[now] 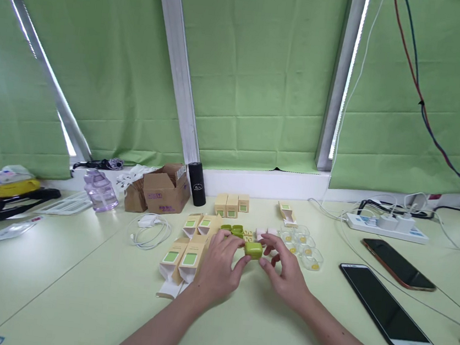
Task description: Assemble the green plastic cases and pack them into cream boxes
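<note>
Glossy olive green marks the small case (253, 250) in the lower middle of the frame, held between two bare hands in front of the tabletop's (262, 331) bare near part. The left hand (219, 263) pinches its left end between thumb and fingers; the right hand (287, 273) has thumb and forefinger at its right end, apparently pinching it too, with the other fingers loosely curled. How firmly either presses, I cannot tell. The lid looks closed, though the seam is too small to make out.

The step in hand seems to be handling this one case with both hands, perhaps steadying or turning it. From such a hold, I judge, the next move calls for light, even fingertip pressure at both ends, so that the smooth shell does not slip, and for keeping the knuckles clear of what stands close by.

Left of the left hand are the open-ended cartons (189, 259). Just behind the hands, near the middle, lie green containers (238, 230), little yellow pieces (248, 235) and pale pink pieces (272, 232); clear cups (312, 259) with yellow contents sit to the right, beyond the right hand.
</note>
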The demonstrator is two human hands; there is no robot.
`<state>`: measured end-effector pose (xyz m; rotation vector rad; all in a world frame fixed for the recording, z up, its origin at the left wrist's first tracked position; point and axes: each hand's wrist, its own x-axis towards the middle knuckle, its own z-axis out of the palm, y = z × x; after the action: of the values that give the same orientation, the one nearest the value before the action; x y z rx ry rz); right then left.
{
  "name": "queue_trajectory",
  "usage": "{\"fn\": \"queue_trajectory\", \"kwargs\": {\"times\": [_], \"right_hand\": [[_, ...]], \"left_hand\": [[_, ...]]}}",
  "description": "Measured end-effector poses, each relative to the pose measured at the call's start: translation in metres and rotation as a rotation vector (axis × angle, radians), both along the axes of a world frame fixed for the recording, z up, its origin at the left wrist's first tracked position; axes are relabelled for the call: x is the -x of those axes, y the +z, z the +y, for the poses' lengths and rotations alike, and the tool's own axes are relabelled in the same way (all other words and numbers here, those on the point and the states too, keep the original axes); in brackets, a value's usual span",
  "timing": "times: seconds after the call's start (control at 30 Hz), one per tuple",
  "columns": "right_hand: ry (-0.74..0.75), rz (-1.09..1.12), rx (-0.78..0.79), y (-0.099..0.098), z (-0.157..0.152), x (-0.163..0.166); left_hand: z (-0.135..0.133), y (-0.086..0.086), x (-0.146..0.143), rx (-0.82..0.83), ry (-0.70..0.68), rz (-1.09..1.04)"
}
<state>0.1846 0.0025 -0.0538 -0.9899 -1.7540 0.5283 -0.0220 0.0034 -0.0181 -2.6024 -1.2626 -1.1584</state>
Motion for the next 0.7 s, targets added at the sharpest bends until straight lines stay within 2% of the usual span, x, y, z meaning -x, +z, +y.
{"fn": "queue_trajectory", "kwargs": {"times": [0.33, 0.7], "right_hand": [[0.069, -0.013, -0.029, -0.0047, 0.0032, 0.0040], [0.104, 0.076, 0.011, -0.0045, 0.0047, 0.0049]], "left_hand": [[-0.0014, 0.0028, -0.0029, 0.078, 0.038, -0.019], [-0.0009, 0.0014, -0.0006, 0.131, 0.033, 0.011]]}}
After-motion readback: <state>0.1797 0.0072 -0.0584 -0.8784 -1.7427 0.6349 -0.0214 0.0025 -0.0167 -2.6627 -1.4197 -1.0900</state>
